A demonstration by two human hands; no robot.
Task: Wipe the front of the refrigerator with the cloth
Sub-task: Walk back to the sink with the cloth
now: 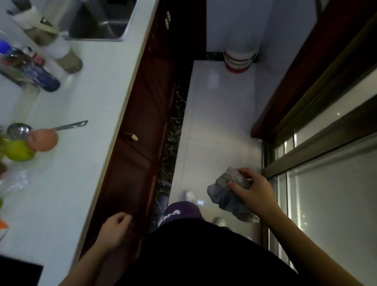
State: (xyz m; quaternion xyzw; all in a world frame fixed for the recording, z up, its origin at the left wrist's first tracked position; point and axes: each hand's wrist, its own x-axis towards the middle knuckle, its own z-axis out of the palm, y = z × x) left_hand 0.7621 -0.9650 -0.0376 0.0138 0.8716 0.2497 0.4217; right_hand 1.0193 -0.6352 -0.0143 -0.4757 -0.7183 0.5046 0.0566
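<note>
Cloth in hand, no refrigerator in view.

Beside the counter [94, 109], the right hand [254, 190] grasps a bunched grey cloth [229, 196] above the floor; it looks soft, light and limp, best gathered in the palm. The left hand [115, 229] hangs loosely curled, holding nothing.

Readable text — almost none

White letters show on the purple garment [181, 211] at the person's knee — too blurred to read; the bottle labels are likewise illegible.
</note>
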